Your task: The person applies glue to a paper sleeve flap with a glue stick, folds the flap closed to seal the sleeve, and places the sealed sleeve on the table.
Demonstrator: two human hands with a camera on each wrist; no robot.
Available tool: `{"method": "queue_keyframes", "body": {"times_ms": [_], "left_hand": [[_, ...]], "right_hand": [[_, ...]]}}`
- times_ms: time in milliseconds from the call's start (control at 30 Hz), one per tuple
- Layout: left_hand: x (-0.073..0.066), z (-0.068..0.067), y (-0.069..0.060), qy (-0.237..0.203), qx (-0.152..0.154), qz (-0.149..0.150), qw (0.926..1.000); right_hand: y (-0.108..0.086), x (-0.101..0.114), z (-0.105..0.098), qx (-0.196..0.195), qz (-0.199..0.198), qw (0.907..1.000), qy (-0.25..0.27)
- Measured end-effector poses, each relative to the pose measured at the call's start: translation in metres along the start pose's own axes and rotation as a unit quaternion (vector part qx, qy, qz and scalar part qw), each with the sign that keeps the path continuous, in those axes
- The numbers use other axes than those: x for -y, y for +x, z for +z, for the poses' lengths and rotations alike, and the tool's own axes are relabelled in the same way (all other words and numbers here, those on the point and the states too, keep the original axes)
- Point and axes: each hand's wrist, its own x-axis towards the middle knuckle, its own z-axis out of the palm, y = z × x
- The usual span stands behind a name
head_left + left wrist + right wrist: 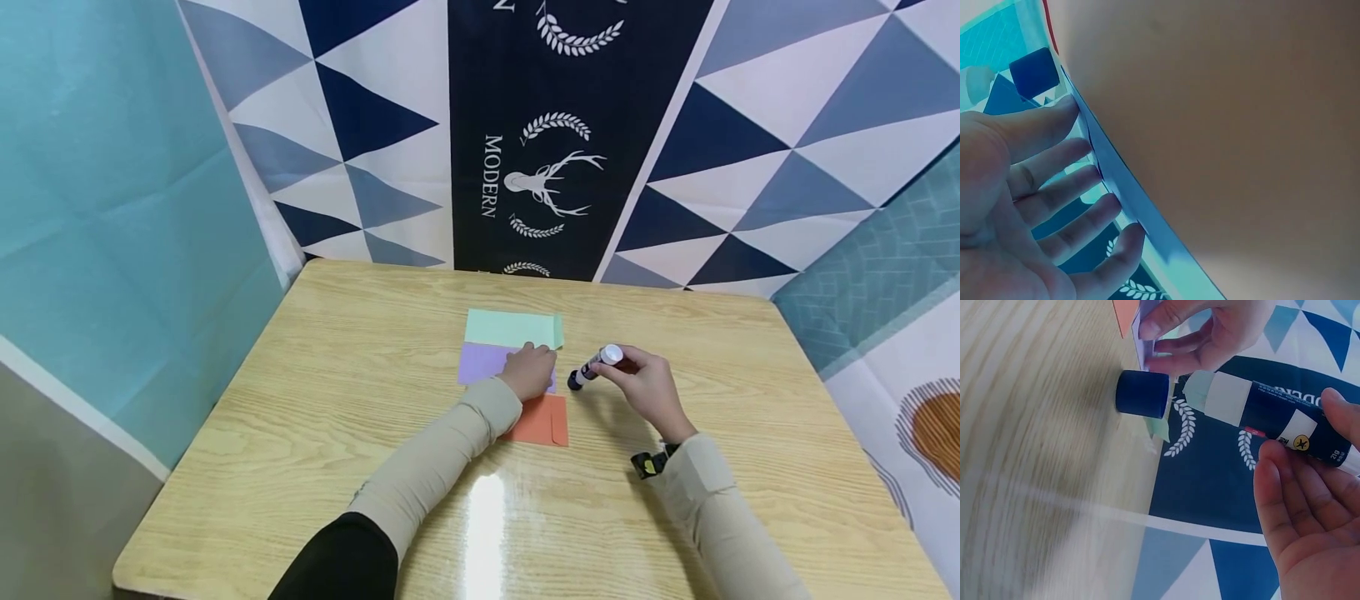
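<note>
My right hand (645,390) holds a glue stick (1282,419) between thumb and fingers, tilted with its pale glue tip bare. Just below that tip, the dark blue cap (1141,394) stands on the table, apart from the stick. My left hand (529,372) rests with its fingertips on the purple envelope (482,362), near its right end. In the left wrist view the fingers (1063,203) are spread and lightly bent against the paper. Part of the purple envelope is hidden under the hand. A mint green envelope (510,327) lies behind it, an orange one (534,425) in front.
The wooden table (337,367) reaches back to a patterned cloth (375,192) hung behind it. Teal cloth (127,208) hangs at the left. A dark band with a small device (651,463) is on my right wrist.
</note>
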Motion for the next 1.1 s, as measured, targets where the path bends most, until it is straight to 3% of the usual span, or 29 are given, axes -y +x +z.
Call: {"method": "queue_keyframes", "body": {"times_ms": [500,1100], "left_hand": [[-0.0004,0.0003,-0.0027,0.035,0.048,0.01,0.9982],[-0.0028,0.0051,-0.0021,0.009,-0.027,0.007,0.9996]], "right_hand": [[0.0014,0.0,-0.0024,0.001,0.0,1.0,0.004],[0.0002,0.0008,-0.0014,0.002,0.001,0.9998,0.018]]}}
